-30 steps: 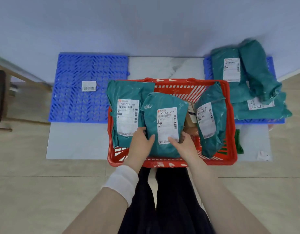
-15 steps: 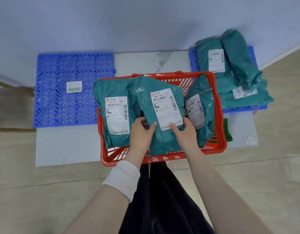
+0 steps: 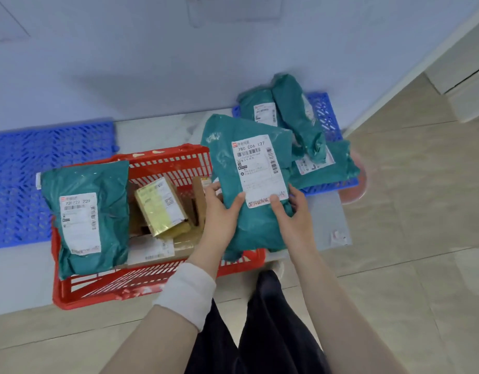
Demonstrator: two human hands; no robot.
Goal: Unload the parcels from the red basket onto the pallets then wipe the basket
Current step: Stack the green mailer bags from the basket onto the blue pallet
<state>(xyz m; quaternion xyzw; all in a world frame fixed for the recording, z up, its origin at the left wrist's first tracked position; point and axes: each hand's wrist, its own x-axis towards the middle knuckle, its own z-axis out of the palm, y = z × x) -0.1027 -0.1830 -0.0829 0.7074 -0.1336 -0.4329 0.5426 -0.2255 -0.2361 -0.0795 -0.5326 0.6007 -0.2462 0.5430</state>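
Observation:
I hold a teal parcel [image 3: 249,174] with a white label above the right end of the red basket [image 3: 141,284]. My left hand [image 3: 219,214] grips its lower left edge and my right hand [image 3: 292,214] grips its lower right edge. Another teal parcel [image 3: 90,217] leans on the basket's left side. A yellow box [image 3: 160,206] and brown cartons [image 3: 184,244] lie inside the basket. The right blue pallet [image 3: 324,114] carries several teal parcels [image 3: 295,117]. The left blue pallet [image 3: 44,163] lies beyond the basket.
A pale wall [image 3: 152,63] runs behind both pallets. The basket stands on a light mat [image 3: 322,220] over a beige tiled floor [image 3: 408,265]. A pink round object [image 3: 360,179] sits right of the right pallet. My dark trousers [image 3: 260,333] fill the lower middle.
I have lifted the held teal parcel out of the basket and carried it rightward toward the right pallet. The boxes beneath it are now uncovered. My view has turned right.

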